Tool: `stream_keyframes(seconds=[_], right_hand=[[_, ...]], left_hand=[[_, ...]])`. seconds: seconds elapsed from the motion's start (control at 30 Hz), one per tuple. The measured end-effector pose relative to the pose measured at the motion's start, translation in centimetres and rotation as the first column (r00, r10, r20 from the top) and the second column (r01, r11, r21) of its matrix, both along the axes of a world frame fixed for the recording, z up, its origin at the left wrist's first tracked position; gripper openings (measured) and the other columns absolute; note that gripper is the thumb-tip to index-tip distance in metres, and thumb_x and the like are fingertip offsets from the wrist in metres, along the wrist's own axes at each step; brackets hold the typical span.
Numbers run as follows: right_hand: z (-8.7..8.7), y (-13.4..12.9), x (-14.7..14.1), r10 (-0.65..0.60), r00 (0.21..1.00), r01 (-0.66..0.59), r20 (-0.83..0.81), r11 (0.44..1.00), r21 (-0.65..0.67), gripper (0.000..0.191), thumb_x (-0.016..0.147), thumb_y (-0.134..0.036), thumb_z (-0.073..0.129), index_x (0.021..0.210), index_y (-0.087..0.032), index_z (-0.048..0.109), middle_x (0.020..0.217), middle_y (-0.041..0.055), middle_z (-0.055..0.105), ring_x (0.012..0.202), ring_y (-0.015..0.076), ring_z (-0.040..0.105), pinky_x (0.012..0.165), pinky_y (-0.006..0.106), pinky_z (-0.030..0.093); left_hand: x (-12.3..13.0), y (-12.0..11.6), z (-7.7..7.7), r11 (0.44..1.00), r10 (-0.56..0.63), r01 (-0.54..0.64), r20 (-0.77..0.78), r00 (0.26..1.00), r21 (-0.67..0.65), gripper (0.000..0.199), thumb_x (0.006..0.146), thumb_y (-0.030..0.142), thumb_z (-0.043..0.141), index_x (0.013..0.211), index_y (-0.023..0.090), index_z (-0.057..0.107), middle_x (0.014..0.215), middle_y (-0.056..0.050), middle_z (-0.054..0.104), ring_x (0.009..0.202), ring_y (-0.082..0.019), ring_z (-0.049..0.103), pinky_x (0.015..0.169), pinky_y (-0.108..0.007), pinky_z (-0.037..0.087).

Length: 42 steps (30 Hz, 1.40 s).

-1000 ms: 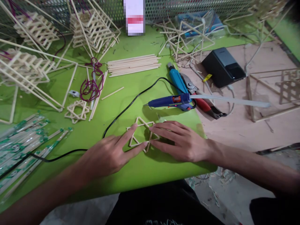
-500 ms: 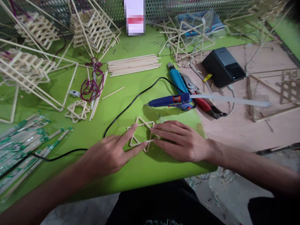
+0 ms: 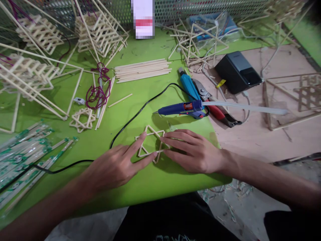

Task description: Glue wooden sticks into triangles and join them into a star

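Observation:
A six-pointed star of thin wooden sticks (image 3: 154, 133) lies flat on the green tabletop (image 3: 140, 182). My left hand (image 3: 117, 164) reaches over it from the left, open, with index finger and thumb stretched apart and their tips touching the frame. From the right, my right hand (image 3: 192, 152) is open too, its fingers extended and fingertips on the star's right-hand points, which are partly hidden. Just beyond the hands rests a blue glue gun (image 3: 179, 108) with a long clear glue stick in its back. Beside it are red-handled cutters (image 3: 213, 105).
Loose sticks (image 3: 142, 71) lie in a bundle behind. A smaller stick star (image 3: 82, 119), purple cord (image 3: 97, 95) and wrapped sticks (image 3: 22, 157) are on the left. Stick lattices (image 3: 100, 33) stand at the back left. A black power cord (image 3: 142, 108) crosses the table; a dark box (image 3: 238, 72) sits right.
The view has shifted very slightly. Both hands stay in place on the stick star, and nothing has been picked up or released.

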State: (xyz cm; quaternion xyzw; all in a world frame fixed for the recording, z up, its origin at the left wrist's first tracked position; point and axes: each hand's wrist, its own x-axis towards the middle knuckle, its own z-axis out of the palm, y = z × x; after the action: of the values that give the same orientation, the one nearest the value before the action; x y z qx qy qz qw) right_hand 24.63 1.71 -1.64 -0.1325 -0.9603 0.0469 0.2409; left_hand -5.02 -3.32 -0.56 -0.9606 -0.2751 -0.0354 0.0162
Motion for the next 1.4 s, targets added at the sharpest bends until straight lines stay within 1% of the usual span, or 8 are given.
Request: stream_keyframes(seconds=[0.2, 0.57, 0.63, 0.7, 0.8, 0.87, 1.2, 1.4], right_hand=[[-0.11, -0.03, 0.05, -0.006, 1.000, 0.006, 0.005, 1.000, -0.005, 0.020, 0.089, -0.013, 0.063, 0.108, -0.013, 0.068, 0.122, 0.0158, 0.068, 0.125, 0.0287, 0.060, 0.096, 0.042, 0.055], [0.01, -0.07, 0.03, -0.001, 1.000, 0.001, -0.020, 1.000, 0.007, 0.019, 0.087, -0.014, 0.065, 0.106, -0.012, 0.069, 0.122, 0.0172, 0.069, 0.124, 0.0304, 0.060, 0.095, 0.042, 0.057], [0.07, -0.09, 0.02, -0.020, 0.999, 0.020, -0.026, 1.000, 0.011, 0.019, 0.087, -0.015, 0.066, 0.105, -0.013, 0.069, 0.121, 0.0153, 0.069, 0.124, 0.0289, 0.060, 0.096, 0.041, 0.057], [0.07, -0.08, 0.01, -0.065, 0.997, 0.065, -0.040, 0.998, 0.001, 0.019, 0.086, -0.015, 0.067, 0.105, -0.016, 0.068, 0.120, 0.0119, 0.071, 0.122, 0.0266, 0.062, 0.096, 0.040, 0.058], [-0.04, -0.01, 0.00, -0.138, 0.988, 0.135, -0.071, 0.990, -0.052, 0.023, 0.085, -0.023, 0.071, 0.106, -0.016, 0.065, 0.116, 0.0108, 0.071, 0.117, 0.0262, 0.064, 0.094, 0.040, 0.058], [-0.13, 0.06, -0.04, -0.168, 0.982, 0.161, -0.086, 0.984, -0.082, 0.030, 0.084, -0.030, 0.074, 0.107, -0.014, 0.063, 0.114, 0.0134, 0.071, 0.115, 0.0279, 0.064, 0.093, 0.042, 0.059], [-0.28, 0.22, -0.40, -0.173, 0.982, 0.162, -0.073, 0.978, -0.132, 0.039, 0.083, -0.036, 0.076, 0.109, -0.012, 0.059, 0.112, 0.0136, 0.071, 0.114, 0.0285, 0.064, 0.092, 0.042, 0.058], [-0.26, 0.17, -0.29, -0.167, 0.984, 0.157, -0.067, 0.978, -0.141, 0.043, 0.083, -0.036, 0.076, 0.112, -0.010, 0.059, 0.114, 0.0142, 0.070, 0.116, 0.0285, 0.063, 0.094, 0.042, 0.057]], left_hand=[[-0.07, -0.08, 0.01, 1.000, 0.012, -0.012, 0.013, 1.000, -0.025, 0.071, 0.090, 0.004, 0.049, 0.156, 0.026, 0.033, 0.160, -0.024, 0.026, 0.102, -0.025, 0.070, 0.084, -0.040, 0.061], [-0.01, 0.17, 0.01, 0.999, -0.022, 0.022, 0.008, 1.000, 0.034, 0.074, 0.088, 0.005, 0.052, 0.156, 0.023, 0.031, 0.156, -0.031, 0.030, 0.090, -0.024, 0.072, 0.070, -0.037, 0.062], [0.09, 0.22, 0.12, 0.999, -0.018, 0.016, 0.033, 0.999, 0.035, 0.070, 0.090, 0.009, 0.055, 0.155, 0.022, 0.033, 0.155, -0.032, 0.032, 0.084, -0.022, 0.072, 0.068, -0.037, 0.062], [0.18, 0.25, 0.16, 0.999, 0.008, -0.011, 0.102, 0.995, 0.033, 0.062, 0.093, 0.019, 0.059, 0.151, 0.015, 0.038, 0.151, -0.031, 0.040, 0.081, -0.021, 0.073, 0.068, -0.037, 0.063], [0.26, 0.24, 0.03, 0.996, 0.076, -0.086, 0.237, 0.969, 0.030, 0.060, 0.094, 0.036, 0.065, 0.139, 0.002, 0.046, 0.138, -0.030, 0.055, 0.091, -0.024, 0.073, 0.072, -0.035, 0.064], [0.26, 0.20, -0.15, 0.992, 0.111, -0.125, 0.283, 0.953, 0.033, 0.064, 0.094, 0.043, 0.066, 0.134, -0.003, 0.047, 0.132, -0.028, 0.061, 0.095, -0.025, 0.073, 0.073, -0.034, 0.065], [-0.31, 0.36, -0.39, 0.988, 0.127, -0.149, 0.316, 0.940, 0.044, 0.066, 0.091, 0.047, 0.068, 0.133, 0.000, 0.048, 0.127, -0.022, 0.066, 0.111, -0.025, 0.070, 0.086, -0.032, 0.063], [-0.70, 0.47, -0.52, 0.990, 0.126, -0.140, 0.325, 0.937, 0.020, 0.064, 0.091, 0.047, 0.068, 0.132, 0.001, 0.049, 0.127, -0.020, 0.067, 0.111, -0.024, 0.070, 0.086, -0.032, 0.062]])
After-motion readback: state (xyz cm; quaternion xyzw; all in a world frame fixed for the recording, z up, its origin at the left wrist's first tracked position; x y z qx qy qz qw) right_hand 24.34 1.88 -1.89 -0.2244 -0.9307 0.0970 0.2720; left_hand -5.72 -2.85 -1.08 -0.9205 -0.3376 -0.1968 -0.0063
